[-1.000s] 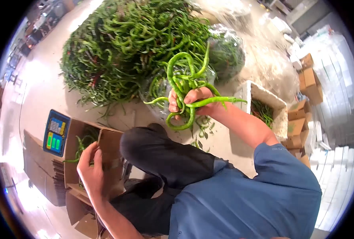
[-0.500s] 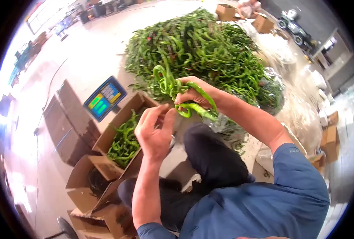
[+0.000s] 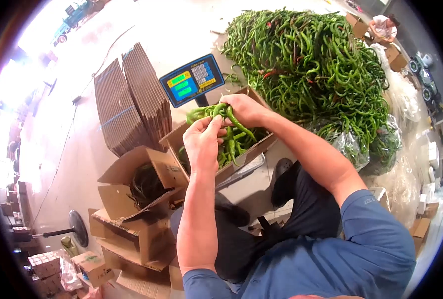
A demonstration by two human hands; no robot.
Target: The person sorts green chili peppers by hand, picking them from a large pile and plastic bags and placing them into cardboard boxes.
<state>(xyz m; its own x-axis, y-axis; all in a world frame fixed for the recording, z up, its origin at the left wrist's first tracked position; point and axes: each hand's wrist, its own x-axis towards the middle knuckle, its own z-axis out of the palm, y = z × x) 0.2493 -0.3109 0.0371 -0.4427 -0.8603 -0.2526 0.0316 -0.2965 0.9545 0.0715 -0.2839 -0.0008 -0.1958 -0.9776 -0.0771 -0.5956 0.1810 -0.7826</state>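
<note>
Both hands meet over an open cardboard box (image 3: 251, 152) that holds green peppers. My right hand (image 3: 244, 110) is closed round a small bunch of long green peppers (image 3: 237, 124), some hanging down over the box. My left hand (image 3: 204, 142) has its thumb and fingers pinched on the same bunch, on its left side. Just behind the box stands a blue scale display (image 3: 191, 79). A large heap of green peppers (image 3: 306, 65), with a few red ones, lies beyond to the right.
Stacked flat cartons (image 3: 132, 99) stand at the left. Open cardboard boxes (image 3: 142, 224) sit near my left arm, beside a round black base (image 3: 78, 228). Plastic bags (image 3: 351, 149) edge the heap. Another person (image 3: 382, 29) sits at the far right.
The view has swung left. My right hand has carried the peppers from beside the heap to over the box, and my left hand has closed on them.
</note>
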